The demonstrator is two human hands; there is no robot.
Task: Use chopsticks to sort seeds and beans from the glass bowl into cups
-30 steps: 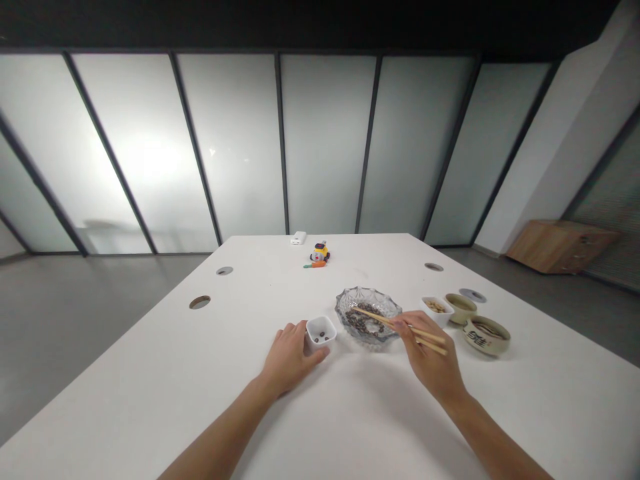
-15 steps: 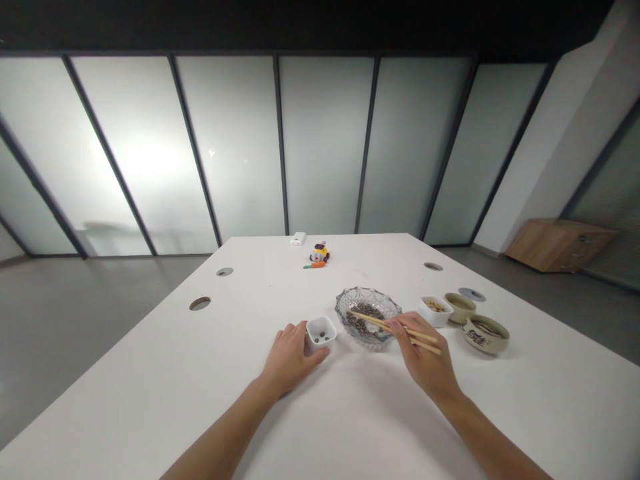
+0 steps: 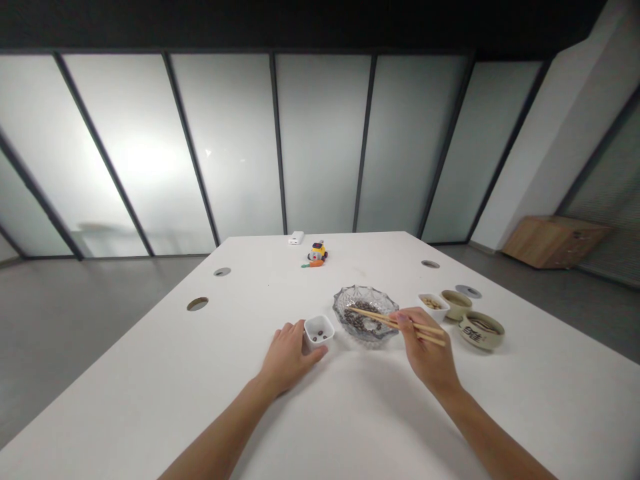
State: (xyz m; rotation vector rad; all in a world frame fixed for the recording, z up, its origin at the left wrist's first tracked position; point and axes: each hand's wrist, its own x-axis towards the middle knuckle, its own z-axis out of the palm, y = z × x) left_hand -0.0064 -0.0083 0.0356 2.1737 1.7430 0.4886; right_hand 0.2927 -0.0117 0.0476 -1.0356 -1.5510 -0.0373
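My right hand (image 3: 425, 350) grips a pair of wooden chopsticks (image 3: 395, 320). Their tips reach left into a cut-glass bowl (image 3: 367, 301) that holds several dark beans. My left hand (image 3: 287, 357) rests on the white table (image 3: 350, 413), fingers and thumb against the near side of a small white square cup (image 3: 319, 329). A few dark beans lie in that cup. The cup stands just left of the glass bowl.
Right of the glass bowl stand a small white dish (image 3: 433, 304) with pale nuts, a beige cup (image 3: 456, 303) and a beige bowl with dark lettering (image 3: 481, 331). At the far edge lie a toy (image 3: 317, 253), a toy carrot (image 3: 312, 264) and a white box (image 3: 297, 237). Cable holes (image 3: 197, 304) dot the tabletop.
The chopsticks have shifted slightly over the glass bowl and the view has drifted a little. My left hand stays by the white cup.
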